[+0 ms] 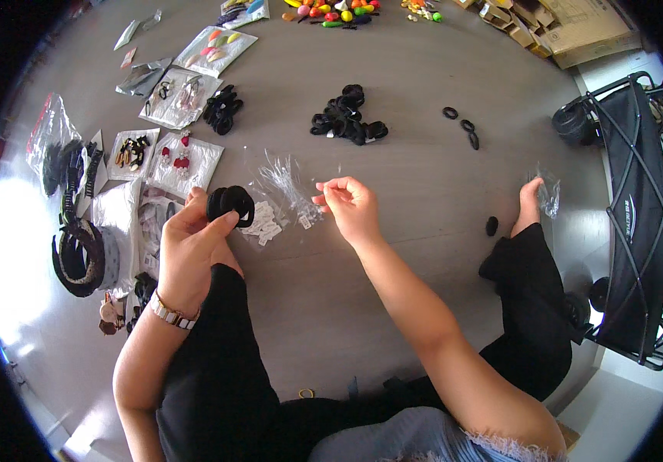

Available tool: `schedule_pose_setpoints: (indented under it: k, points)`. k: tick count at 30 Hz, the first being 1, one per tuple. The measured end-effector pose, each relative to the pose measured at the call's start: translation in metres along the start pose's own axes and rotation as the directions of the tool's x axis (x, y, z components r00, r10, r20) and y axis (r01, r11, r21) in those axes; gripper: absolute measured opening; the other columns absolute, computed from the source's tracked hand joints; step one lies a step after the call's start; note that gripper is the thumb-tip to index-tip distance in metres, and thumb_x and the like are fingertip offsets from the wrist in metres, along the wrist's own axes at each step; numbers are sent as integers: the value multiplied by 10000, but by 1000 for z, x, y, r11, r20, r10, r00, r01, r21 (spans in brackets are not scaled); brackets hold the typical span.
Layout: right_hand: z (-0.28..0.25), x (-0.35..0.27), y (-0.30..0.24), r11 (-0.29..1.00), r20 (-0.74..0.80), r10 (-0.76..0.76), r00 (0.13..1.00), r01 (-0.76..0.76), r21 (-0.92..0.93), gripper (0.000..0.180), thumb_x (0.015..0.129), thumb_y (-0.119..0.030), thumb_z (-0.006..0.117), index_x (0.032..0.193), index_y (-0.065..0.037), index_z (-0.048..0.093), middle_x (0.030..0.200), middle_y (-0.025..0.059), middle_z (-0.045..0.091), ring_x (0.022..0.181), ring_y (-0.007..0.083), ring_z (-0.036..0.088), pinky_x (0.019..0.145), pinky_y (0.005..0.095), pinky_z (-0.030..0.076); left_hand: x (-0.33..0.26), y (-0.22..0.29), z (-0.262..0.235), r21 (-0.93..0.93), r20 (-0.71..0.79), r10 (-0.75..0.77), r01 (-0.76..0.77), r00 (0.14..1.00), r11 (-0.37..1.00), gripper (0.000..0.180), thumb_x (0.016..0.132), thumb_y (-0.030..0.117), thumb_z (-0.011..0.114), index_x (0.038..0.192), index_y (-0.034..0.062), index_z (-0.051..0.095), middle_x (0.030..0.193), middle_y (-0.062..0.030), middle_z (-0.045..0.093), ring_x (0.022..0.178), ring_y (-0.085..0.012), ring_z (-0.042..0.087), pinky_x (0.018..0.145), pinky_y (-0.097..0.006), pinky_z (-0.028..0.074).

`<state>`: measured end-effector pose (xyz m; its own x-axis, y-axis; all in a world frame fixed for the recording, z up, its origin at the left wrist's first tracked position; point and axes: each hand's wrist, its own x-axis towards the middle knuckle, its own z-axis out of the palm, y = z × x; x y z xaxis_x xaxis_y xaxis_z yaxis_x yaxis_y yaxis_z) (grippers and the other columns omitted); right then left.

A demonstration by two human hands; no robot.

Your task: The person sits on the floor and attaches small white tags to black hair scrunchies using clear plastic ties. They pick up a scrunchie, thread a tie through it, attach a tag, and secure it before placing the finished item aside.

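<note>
Black elastic bands (229,198) bundled in the left hand (193,235), raised above the floor (424,200).
A firm thumb-and-finger pinch, bands lined up, should keep the bundle tidy; the right hand (356,208) is apart, fingers bent, and whether it pinches anything thin I cannot tell. Beyond lie clear plastic strands (288,182), white tags (264,224) and a black band pile (339,117).

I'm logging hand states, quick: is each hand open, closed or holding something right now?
Left hand: closed, holding black hair ties.
Right hand: partly curled; whether it pinches something thin cannot be told.
</note>
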<state>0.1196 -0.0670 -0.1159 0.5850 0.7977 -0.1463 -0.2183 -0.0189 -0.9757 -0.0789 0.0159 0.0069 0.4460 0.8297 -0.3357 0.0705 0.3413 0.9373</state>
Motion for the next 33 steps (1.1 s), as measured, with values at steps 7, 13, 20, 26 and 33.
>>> schedule_pose_setpoints:
  k: [7, 13, 20, 26, 33]
  points:
    - [1, -17, -48, 997, 44, -47, 998, 44, 69, 89, 831, -66, 570, 879, 3, 603, 712, 43, 596, 587, 81, 552, 504, 190, 428, 2, -4, 4, -66, -11, 0, 0, 1000, 998, 82, 758, -2, 615, 826, -31, 580, 778, 27, 533, 754, -56, 478, 738, -193, 373]
    - [0, -51, -88, 993, 144, -113, 983, 105, 60, 99, 822, -58, 589, 886, 2, 635, 676, 6, 566, 546, 35, 469, 474, 171, 357, -1, 0, 10, 76, 0, 51, -50, 999, 996, 119, 744, 75, 656, 704, -20, 596, 661, 31, 498, 650, -53, 416, 609, -191, 308]
    - [9, -70, -106, 949, 256, -225, 940, 272, -163, 72, 774, 5, 608, 840, 15, 635, 645, 11, 570, 529, 36, 482, 468, 176, 374, -5, 1, 15, 250, 24, 232, -231, 972, 940, 156, 708, 96, 697, 649, 6, 585, 584, 49, 477, 603, -37, 368, 570, -188, 290]
    - [16, -66, -113, 837, 289, -318, 903, 410, -363, 81, 713, 27, 621, 791, 3, 622, 618, 66, 569, 501, 88, 520, 458, 210, 406, -12, 10, 23, 165, 9, 138, -138, 990, 977, 103, 686, 49, 697, 710, 19, 602, 591, 46, 493, 633, -36, 416, 522, -161, 325]
    - [23, -63, -115, 806, 328, -317, 890, 435, -401, 58, 687, -16, 628, 743, -19, 611, 596, 76, 559, 488, 146, 530, 450, 254, 405, -8, 0, 20, 362, 61, 341, -339, 938, 868, 217, 628, 38, 723, 800, -13, 599, 760, -29, 541, 620, -67, 526, 534, -172, 420]
